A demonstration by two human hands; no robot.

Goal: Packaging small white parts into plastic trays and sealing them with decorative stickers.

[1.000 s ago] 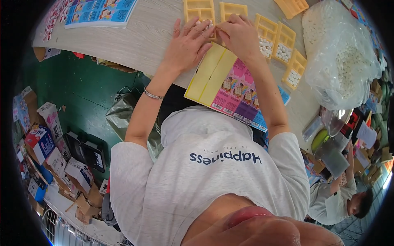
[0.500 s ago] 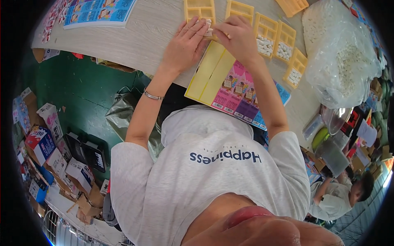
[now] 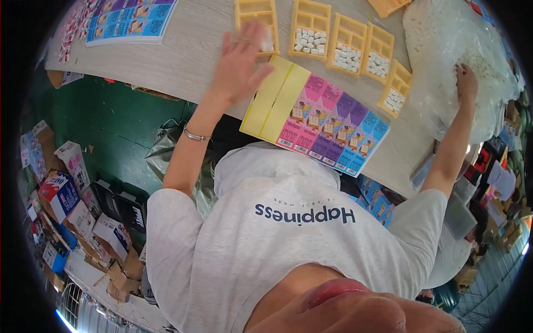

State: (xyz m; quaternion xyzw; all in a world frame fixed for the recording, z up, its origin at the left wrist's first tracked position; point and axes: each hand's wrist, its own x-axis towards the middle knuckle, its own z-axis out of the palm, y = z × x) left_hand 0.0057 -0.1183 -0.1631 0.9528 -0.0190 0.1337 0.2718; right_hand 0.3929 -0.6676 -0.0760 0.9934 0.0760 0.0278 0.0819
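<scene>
My left hand (image 3: 240, 62), slightly blurred, hovers with fingers apart over the leftmost yellow compartment tray (image 3: 268, 12) and hides part of it. A few white pieces (image 3: 267, 43) show in that tray beside the fingers. On the far right, my right hand (image 3: 466, 83) is at a clear plastic bag (image 3: 430, 94) full of small white pieces. Its fingers are bent in among them; whatever they grip is too small to make out. Between my hands, a second yellow tray (image 3: 295, 23) holds white block-like pieces in its near compartment.
More yellow trays with white pieces, such as the third tray (image 3: 348, 34), stand to the right. A colourful printed sheet (image 3: 327, 119) lies at the table's near edge. Printed sheets (image 3: 130, 22) are stacked at the far left. Cardboard boxes (image 3: 58, 191) crowd the floor at left.
My right hand has left the second tray's near corner and swung right to the plastic bag. My left hand has lifted and spread off the leftmost tray. The view has shifted slightly.
</scene>
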